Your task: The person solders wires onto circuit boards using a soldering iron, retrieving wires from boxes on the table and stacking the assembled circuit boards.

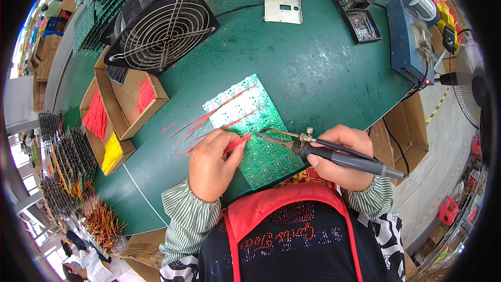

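A green circuit board panel (271,164) lies tilted on the table in front of me, with several red wires (201,118) sticking out from its left side. My left hand (213,162) is closed over the panel's left edge, pinching a bunch of short red wires (238,142) between thumb and fingers. From the right, my right hand (347,157) grips a soldering iron (334,156) with a thin metal feed tube (292,134) fixed along it. The iron's tip is over the middle of the panel, close to the wire ends; whether it touches cannot be made out.
Cardboard trays (156,91) of red, yellow and dark wires stand at the left, below a black fan (167,34). Toward the back lie a metal plate (283,9) and an iron stand (355,8). A blue solder station (409,42) with a spool (419,1) stands far right.
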`<state>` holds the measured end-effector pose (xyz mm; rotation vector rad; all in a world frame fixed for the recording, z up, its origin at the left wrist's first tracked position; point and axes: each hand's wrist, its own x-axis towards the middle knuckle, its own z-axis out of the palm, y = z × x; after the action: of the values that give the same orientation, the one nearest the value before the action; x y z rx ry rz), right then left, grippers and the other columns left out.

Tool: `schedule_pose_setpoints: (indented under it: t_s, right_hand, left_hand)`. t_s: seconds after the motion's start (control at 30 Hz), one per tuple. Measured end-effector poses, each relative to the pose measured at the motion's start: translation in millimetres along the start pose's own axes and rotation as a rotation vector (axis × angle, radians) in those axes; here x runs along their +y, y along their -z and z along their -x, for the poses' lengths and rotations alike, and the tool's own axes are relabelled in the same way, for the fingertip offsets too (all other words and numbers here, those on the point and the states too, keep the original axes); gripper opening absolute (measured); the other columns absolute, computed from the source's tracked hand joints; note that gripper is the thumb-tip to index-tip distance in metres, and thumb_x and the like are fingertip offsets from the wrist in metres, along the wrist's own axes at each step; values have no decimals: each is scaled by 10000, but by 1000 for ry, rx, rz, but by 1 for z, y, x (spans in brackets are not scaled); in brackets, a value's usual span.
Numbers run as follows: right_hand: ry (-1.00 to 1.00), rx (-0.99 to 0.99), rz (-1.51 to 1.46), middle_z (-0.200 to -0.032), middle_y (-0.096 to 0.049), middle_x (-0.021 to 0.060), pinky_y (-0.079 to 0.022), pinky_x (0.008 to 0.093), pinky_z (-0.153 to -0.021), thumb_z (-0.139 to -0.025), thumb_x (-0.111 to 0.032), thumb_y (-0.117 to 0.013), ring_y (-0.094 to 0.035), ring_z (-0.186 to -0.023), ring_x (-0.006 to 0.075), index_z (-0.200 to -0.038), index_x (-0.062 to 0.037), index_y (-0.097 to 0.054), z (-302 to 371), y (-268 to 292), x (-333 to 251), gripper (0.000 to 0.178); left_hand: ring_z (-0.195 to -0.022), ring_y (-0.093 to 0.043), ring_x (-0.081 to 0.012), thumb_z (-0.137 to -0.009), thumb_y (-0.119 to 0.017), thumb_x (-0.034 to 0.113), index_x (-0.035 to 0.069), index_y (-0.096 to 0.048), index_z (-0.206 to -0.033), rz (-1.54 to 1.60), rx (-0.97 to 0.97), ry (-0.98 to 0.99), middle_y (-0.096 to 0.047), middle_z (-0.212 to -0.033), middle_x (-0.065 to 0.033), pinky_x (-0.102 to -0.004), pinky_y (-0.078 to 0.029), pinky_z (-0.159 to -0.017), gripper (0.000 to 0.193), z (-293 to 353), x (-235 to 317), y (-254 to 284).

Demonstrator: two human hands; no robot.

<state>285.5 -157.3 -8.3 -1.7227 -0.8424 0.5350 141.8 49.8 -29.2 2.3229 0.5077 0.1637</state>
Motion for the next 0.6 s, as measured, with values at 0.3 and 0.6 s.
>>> schedule_pose_setpoints:
  t_s: [0.3, 0.6]
  right_hand:
    - [-7, 21, 34, -675, -652, 65, -475, 235, -528, -692, -95, -732, -637, -570, 121, -806, -4, -616, 7, 10, -1, 187]
    - [-48, 52, 29, -665, -650, 57, -479, 229, -532, -711, -104, -723, -631, -579, 98, -812, 0, -620, 8, 13, -1, 178]
  left_hand:
    - [-628, -594, -229, -759, -693, 40, 34, -635, -789, -320, 341, 9, -612, -740, -80, -328, -471, -545, 66, 3, 19, 41]
    - [-583, -571, -237, -774, -690, 93, 27, -645, -813, 52, 19, -4, -583, -733, -92, -334, -452, -533, 89, -12, 15, -12]
